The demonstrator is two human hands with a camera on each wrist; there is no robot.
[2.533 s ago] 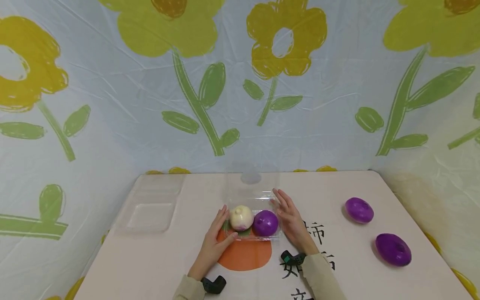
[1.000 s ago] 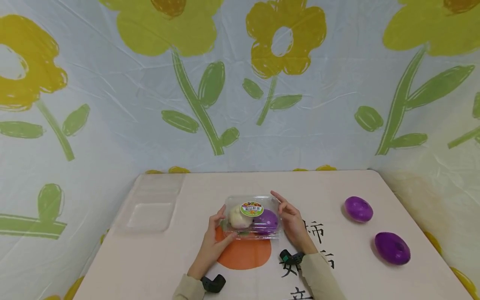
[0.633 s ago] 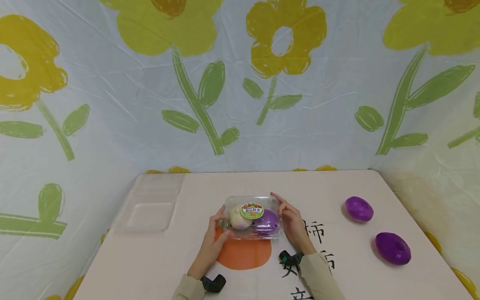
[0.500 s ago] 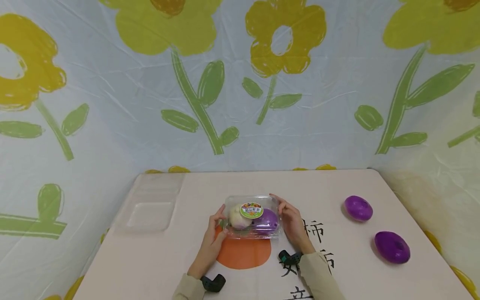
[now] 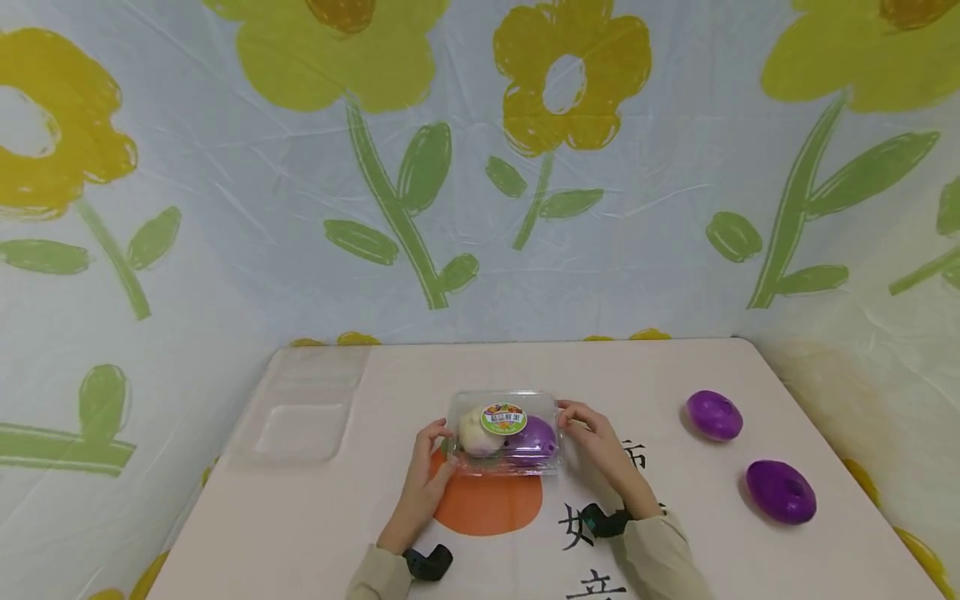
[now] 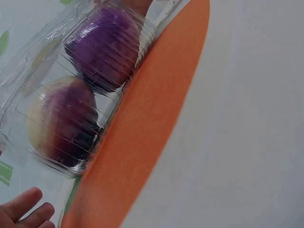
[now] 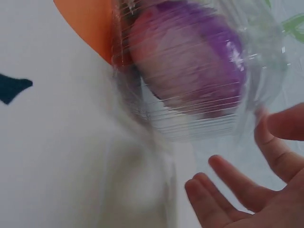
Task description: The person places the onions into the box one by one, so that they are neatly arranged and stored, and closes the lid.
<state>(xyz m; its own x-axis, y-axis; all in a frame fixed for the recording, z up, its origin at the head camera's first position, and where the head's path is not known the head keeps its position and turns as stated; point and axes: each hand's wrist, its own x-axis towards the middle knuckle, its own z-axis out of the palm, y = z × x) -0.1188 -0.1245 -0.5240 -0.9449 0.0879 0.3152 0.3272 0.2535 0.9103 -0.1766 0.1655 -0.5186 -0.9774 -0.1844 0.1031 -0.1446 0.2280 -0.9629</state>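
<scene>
Down swings the lid [image 5: 504, 398] since earlier, now covering the box [image 5: 506, 472]! Flowered cloth [image 5: 480, 192] walls the bench [image 5: 637, 375]. Mid-bench, left hand [image 5: 422, 477] and right hand [image 5: 598, 444] flank that box, fingers loosely spread, gripping nothing, likely steadying its ends. Inside, pale onion [image 5: 476, 437], purple onion [image 5: 536, 435]; two spare onions [image 5: 780, 492] sit right, seemingly kept clear.

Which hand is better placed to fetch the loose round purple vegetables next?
Probably the right hand: it is nearer both purple vegetables, with the left hand beyond the clear plastic box.
</scene>
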